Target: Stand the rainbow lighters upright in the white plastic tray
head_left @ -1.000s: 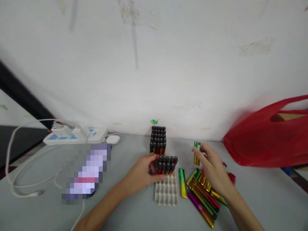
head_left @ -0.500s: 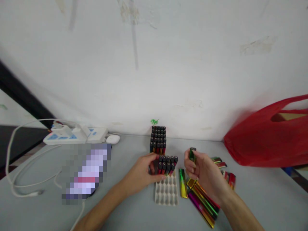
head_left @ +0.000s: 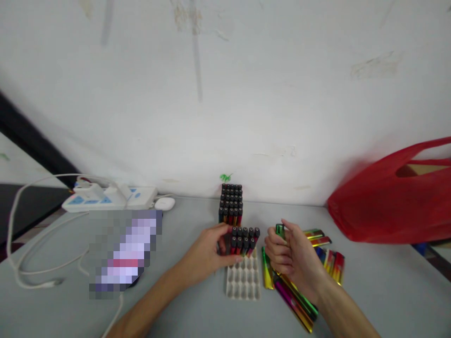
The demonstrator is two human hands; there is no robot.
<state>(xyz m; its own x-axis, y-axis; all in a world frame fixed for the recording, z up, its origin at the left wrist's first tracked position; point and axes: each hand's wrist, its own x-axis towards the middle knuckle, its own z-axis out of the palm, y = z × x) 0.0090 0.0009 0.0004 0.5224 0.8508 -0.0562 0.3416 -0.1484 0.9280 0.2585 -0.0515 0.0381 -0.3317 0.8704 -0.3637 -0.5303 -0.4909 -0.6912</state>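
A pale tray with small compartments (head_left: 243, 284) lies on the grey table, and black-topped sticks (head_left: 245, 239) stand upright in two rows at its far end. My left hand (head_left: 213, 249) reaches round these sticks from the left, thumb and fingers at the sides of the group. To the right of the tray, my right hand (head_left: 291, 249) is closed round a green shiny piece (head_left: 280, 230), whose top shows above the fingers. Below and beside that hand lie shiny coloured wrappers (head_left: 292, 300). Behind the tray stands a block of more black-topped sticks (head_left: 231, 202).
A red bag (head_left: 391, 202) sits at the right by the wall. At the left are a white power strip (head_left: 141, 199) with cables, a white case (head_left: 164, 203) and a phone with a blurred screen (head_left: 130, 253).
My right hand has turned and lowered slightly, its fingers curled tighter round the green piece, which now shows a green end instead of a dark one. My left hand stays at the sticks.
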